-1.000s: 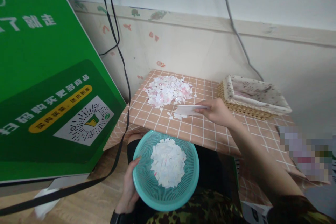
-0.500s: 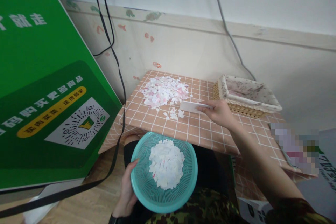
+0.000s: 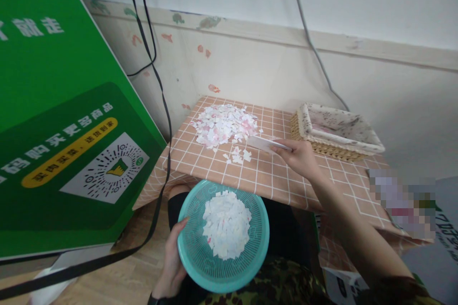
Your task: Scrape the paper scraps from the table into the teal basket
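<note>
My left hand (image 3: pixel 174 257) grips the left rim of a round teal plastic basket (image 3: pixel 223 283), its thumb over the edge. White paper scraps (image 3: pixel 226 224) lie heaped inside, with a few pink bits among them. Over the table, my right hand (image 3: pixel 297 156) pinches a flat white card (image 3: pixel 264 144) by its right end. Just left of the card is a big pile of white and pink paper scraps (image 3: pixel 223 125). A smaller cluster of scraps (image 3: pixel 237 155) lies nearer the table's front edge.
A brown grid-patterned cloth covers the table (image 3: pixel 275 178). At its back right stands a wicker basket (image 3: pixel 339 145) with a fabric lining. A green panel (image 3: pixel 71 66) rises on the left, and a black strap (image 3: pixel 165 105) hangs in front of it. A grey cable (image 3: pixel 311 43) runs down the wall.
My right hand has shifted slightly right and down, and the card has tilted a little. The teal basket and the scraps stay nearly where they were.
</note>
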A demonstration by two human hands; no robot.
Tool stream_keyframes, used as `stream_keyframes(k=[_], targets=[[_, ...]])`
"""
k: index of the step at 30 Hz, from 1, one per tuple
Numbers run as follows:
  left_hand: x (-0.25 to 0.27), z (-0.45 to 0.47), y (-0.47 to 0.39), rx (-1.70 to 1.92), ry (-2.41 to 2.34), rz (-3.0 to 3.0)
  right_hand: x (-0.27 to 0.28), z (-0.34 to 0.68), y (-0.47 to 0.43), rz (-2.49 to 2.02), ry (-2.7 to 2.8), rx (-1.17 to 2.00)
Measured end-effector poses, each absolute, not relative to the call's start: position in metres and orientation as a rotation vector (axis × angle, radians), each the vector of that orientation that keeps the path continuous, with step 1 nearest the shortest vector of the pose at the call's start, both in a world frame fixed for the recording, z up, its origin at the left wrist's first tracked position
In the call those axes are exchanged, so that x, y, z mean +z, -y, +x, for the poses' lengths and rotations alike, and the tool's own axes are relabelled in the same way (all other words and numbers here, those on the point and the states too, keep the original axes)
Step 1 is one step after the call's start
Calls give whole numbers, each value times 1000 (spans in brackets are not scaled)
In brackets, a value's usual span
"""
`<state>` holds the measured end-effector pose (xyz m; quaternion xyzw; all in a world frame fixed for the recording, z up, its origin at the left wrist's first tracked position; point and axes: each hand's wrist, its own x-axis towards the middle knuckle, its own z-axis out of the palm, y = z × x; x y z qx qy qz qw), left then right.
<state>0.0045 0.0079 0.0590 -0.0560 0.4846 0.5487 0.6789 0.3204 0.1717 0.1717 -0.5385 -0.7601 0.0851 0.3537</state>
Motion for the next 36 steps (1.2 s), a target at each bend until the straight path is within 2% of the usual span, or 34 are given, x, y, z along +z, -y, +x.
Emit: stream_keyframes(k=[16, 22, 36], targets=[[62, 5, -15, 1258, -1069, -89, 152, 298, -126, -1290, 1951, 457], [67, 7, -20, 1267, -1064, -69, 159, 300, -123, -1314, 1998, 304], [79, 8, -18, 1228, -1019, -28, 155, 298, -98, -1276, 2056, 412]])
